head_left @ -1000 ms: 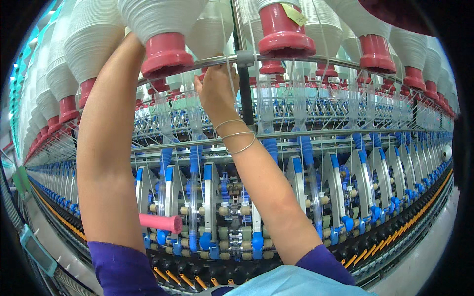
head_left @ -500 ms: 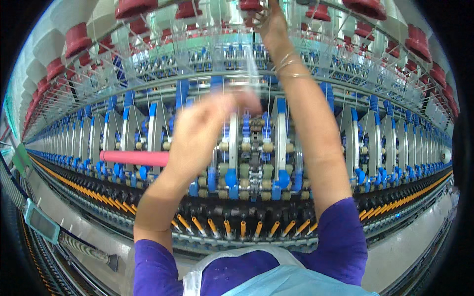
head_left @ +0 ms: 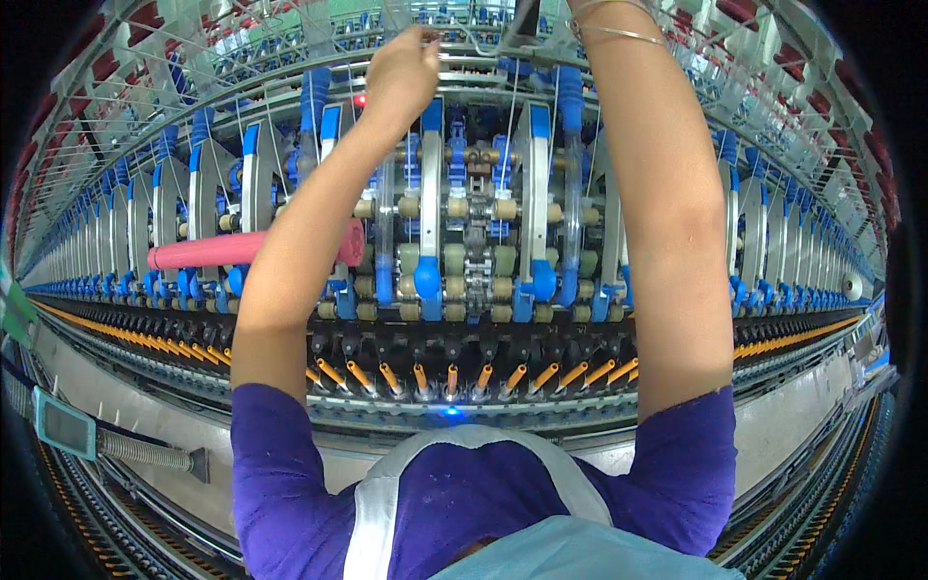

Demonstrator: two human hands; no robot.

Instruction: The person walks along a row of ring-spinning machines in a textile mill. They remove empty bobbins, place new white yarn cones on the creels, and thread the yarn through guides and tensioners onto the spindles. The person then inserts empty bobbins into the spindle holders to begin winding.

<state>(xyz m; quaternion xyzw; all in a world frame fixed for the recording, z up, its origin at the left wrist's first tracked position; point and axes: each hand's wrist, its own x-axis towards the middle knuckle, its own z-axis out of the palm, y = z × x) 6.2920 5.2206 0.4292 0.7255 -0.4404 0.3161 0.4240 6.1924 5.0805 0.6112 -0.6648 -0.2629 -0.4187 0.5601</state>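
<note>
My left hand [head_left: 402,79] is raised above the machine's drafting arms, just left of the middle. Its fingers are curled together near the rails; whatever sits between the fingertips is too small to make out. My right forearm [head_left: 667,184] reaches up and leaves the picture at the top edge with bangles [head_left: 619,34] at the wrist, so that hand is hidden. Behind my left forearm a long pink tube [head_left: 208,251] lies sideways across the front of the grey, blue-tipped drafting arms [head_left: 432,193]. White strands run down between these arms.
Below the rollers stands a long row of thin orange tubes [head_left: 420,377], with a blue light [head_left: 451,412] in front. At left are a light-blue framed panel [head_left: 66,425] and a ribbed hose [head_left: 145,451]. A white spool [head_left: 853,286] sits far right. Wire racks cross overhead.
My left hand has risen from in front of the drafting arms to above them. My right hand has passed out of the top edge. The view has tipped down, losing the nearest red spool ends.
</note>
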